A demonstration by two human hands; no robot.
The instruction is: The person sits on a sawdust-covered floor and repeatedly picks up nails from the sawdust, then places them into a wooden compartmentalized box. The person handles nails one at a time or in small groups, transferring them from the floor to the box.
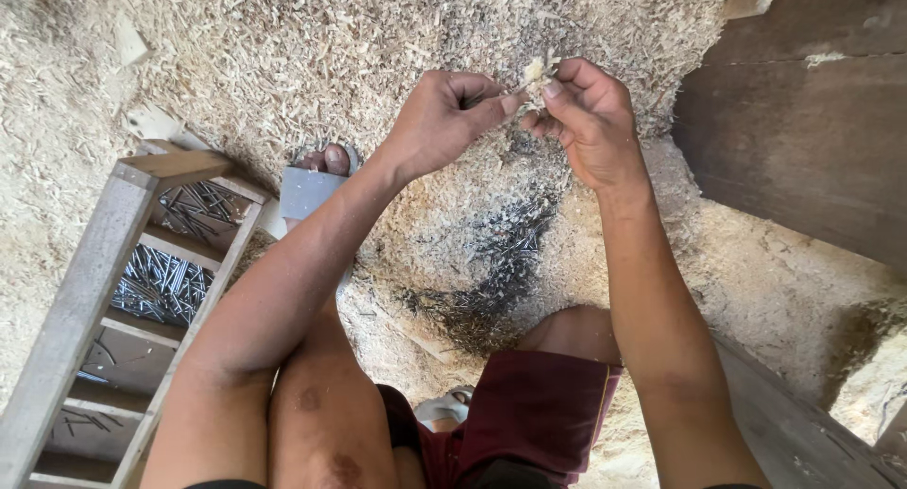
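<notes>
Wood shavings (312, 54) cover almost all the ground, from the upper left of the frame to the middle. At the right side there are dark wooden boards (803, 139), going from the upper right to the lower right corner. At the lower left stands a wooden tray (71, 309) with several compartments, and grey nails (162, 283) lie in two of them. In the middle of the frame, a dark pile of loose nails (491, 272) is mixed with the shavings on the ground.

The person sits with bare knees at the bottom of the frame and wears dark red shorts (534, 413). One foot in a grey sandal (307, 188) is just left of the centre.

Both hands meet in the upper middle of the frame. The left hand (439, 120) and the right hand (586, 120) are almost closed, and their fingertips pinch together a small clump of pale shavings (536, 73). I cannot tell if a nail is inside it.
</notes>
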